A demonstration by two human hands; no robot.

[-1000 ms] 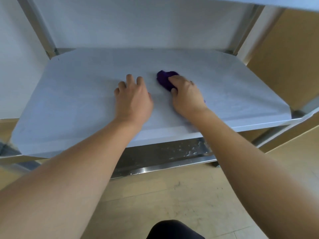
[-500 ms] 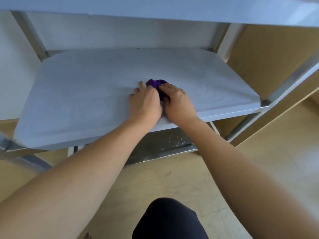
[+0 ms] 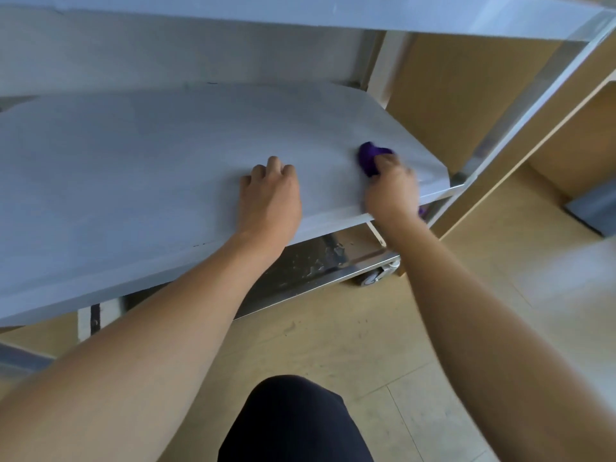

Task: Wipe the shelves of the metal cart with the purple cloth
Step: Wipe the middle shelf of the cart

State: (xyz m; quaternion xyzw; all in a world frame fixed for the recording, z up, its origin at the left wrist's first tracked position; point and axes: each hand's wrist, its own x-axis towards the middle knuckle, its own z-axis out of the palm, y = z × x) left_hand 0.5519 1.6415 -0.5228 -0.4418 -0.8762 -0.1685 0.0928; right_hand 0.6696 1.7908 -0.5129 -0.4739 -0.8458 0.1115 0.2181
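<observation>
On middle shelf, near-right corner: purple cloth point(image 3: 370, 157), bunched into a wad, lying on the shelf surface close to the right edge.
Cloth extent: most of it hidden under the hand; a small purple scrap shows below the wrist at the shelf's near lip.
Right hand point(image 3: 390, 191): fingers curled down over the cloth, gripping and pressing it onto the shelf. Hand is motion-blurred, so finger detail is unclear.
Left hand point(image 3: 270, 199): palm down on the same shelf, left of the cloth and well apart from it. Fingers loosely curled, knuckles raised, holding nothing.
Middle shelf point(image 3: 140, 168): pale grey sheet surface, flat, runs from far left to the right post. Near edge dips toward the viewer.
Top shelf point(image 3: 300, 15): grey slab across the top of the view, above both hands.
Bottom shelf point(image 3: 310, 261): bare shiny metal, visible under the middle shelf's near edge, flecked with light spots or residue; cannot tell which.
Cart frame: metal upright post point(image 3: 520, 105) at the right, slanting up from the shelf corner.
Caster point(image 3: 375, 277): at the near-right bottom corner, on the floor.
Floor point(image 3: 383, 345): tan wood-look planks, scuffed.
Right side: tan wooden panels point(image 3: 460, 95) beyond the cart, just beside the frame.
Near bottom: person's dark-clothed knee point(image 3: 293, 425) between the two bare forearms.
</observation>
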